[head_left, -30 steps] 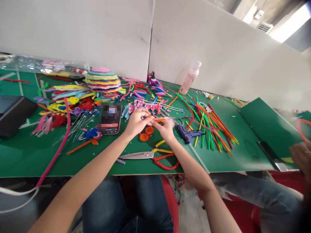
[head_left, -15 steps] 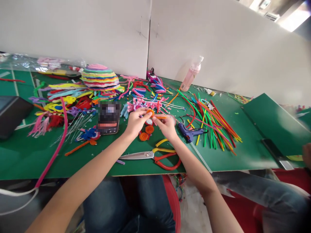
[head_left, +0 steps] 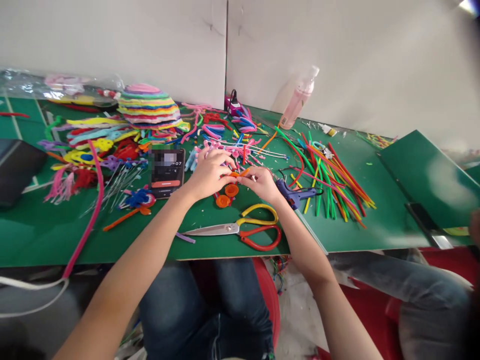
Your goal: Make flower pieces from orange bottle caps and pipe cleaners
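Observation:
My left hand (head_left: 210,172) pinches a coiled orange pipe cleaner (head_left: 234,174), its fingers mostly covering the coil. My right hand (head_left: 261,183) grips the same strip close by, with its thumb and forefinger together and a short orange end showing above them. Just below my hands, two small orange coiled cups (head_left: 231,190) sit on the green table (head_left: 210,250). Closer to the table's front edge lie scissors (head_left: 219,229) with one yellow and one red handle. A blue glue gun (head_left: 294,194) rests to the right of my right hand.
A phone (head_left: 167,175) lies left of my hands, near a striped dome (head_left: 150,107) and piled colourful pipe cleaners. Loose stems (head_left: 330,195) spread to the right. A pink bottle (head_left: 298,102) stands by the white partition (head_left: 337,50). Another person's leg (head_left: 405,290) shows at right.
My left hand has turned over, its fingers now arching over the coil and hiding most of it. The orange strip's free end has shortened and points upward. The view has tilted slightly.

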The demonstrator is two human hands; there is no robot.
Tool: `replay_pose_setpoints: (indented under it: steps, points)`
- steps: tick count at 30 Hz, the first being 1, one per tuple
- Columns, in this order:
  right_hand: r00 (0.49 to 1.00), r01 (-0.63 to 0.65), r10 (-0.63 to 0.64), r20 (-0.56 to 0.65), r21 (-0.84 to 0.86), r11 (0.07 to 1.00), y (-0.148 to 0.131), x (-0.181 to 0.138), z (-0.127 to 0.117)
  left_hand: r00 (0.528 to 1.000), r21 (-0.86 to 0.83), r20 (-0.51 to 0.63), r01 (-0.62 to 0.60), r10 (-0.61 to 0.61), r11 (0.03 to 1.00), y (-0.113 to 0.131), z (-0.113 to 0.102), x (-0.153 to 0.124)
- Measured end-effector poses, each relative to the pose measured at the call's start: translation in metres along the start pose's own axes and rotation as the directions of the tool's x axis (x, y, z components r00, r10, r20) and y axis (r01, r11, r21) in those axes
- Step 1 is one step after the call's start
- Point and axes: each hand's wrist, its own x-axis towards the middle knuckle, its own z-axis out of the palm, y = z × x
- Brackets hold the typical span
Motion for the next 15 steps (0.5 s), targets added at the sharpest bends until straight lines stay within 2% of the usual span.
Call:
replay_pose_setpoints:
  steps: [2,5,8,10,12,13,15]
  points:
    - [0.998,0.026,-0.026,-0.064,0.010,1.000,-0.002,-0.001,0.002,1.000,-0.072,-0.020,0.022,-0.023,0.997,0.002,-0.002,0.001]
    - [0.969,-0.006,0.027,-0.246,0.087,0.996,-0.004,-0.002,0.010,0.971,-0.280,-0.149,0.141,-0.189,0.950,0.011,0.003,0.000]
    - [0.924,-0.046,0.137,-0.357,0.250,0.967,-0.003,-0.004,0.025,0.907,-0.539,-0.192,0.222,-0.375,0.813,0.020,0.019,-0.002]
    - [0.895,-0.051,0.196,-0.402,0.344,0.937,-0.001,-0.005,0.033,0.870,-0.679,-0.180,0.227,-0.459,0.698,0.023,0.031,-0.004]
    - [0.883,-0.057,0.225,-0.413,0.380,0.923,0.000,-0.006,0.038,0.845,-0.746,-0.169,0.226,-0.508,0.626,0.023,0.040,-0.005]
    - [0.887,-0.062,0.222,-0.406,0.370,0.927,0.000,-0.006,0.039,0.838,-0.744,-0.178,0.228,-0.515,0.628,0.021,0.041,-0.004]
    - [0.903,-0.069,0.187,-0.387,0.299,0.952,-0.002,-0.006,0.037,0.841,-0.673,-0.232,0.225,-0.489,0.705,0.018,0.040,-0.004]
